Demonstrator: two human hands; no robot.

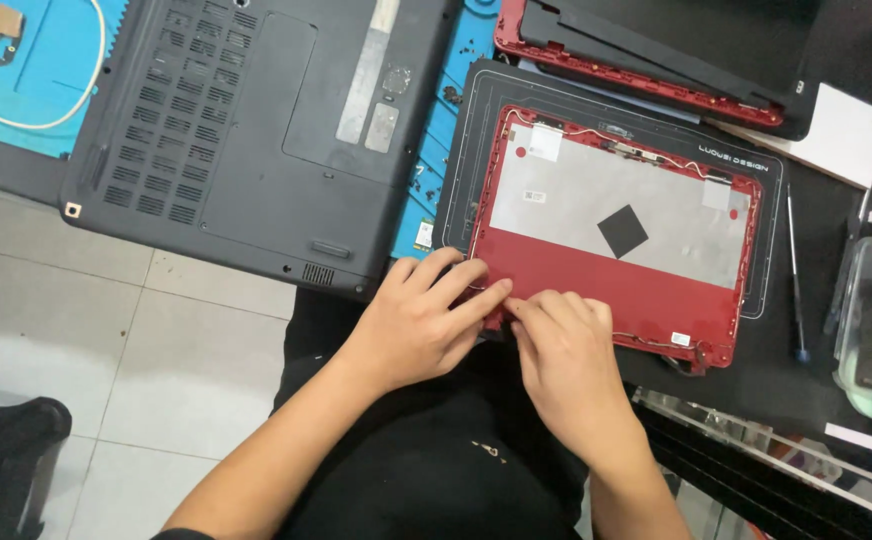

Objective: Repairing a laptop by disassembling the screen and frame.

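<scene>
Both hands are working the near edge of the red lid (611, 270), lying on a black mat (456, 190) at frame centre. Left hand (418, 325) and right hand (566, 360) fingers are pressing together, pinching that edge. The lid looks light, thin, flexible and crackable; its rim seems the safest hold, clear of the thin cables (656, 150).

A small white rectangular sticker (533, 196) sits on the grey foil lining of the red lid shell in front of me, near its left side. A white square patch (545, 142) is stuck above it at the upper left of the foil, a red dot beside it. A matching pale patch (716, 195) sits at the upper right. A black diamond-shaped sticker (622, 231) lies in the middle of the foil. Near the shell's lower right corner is a tiny white label (680, 339). On the blue mat, a small white-and-green label (423, 235) shows beside the dark laptop base, whose underside bears two grey rectangular labels (369, 85).
</scene>
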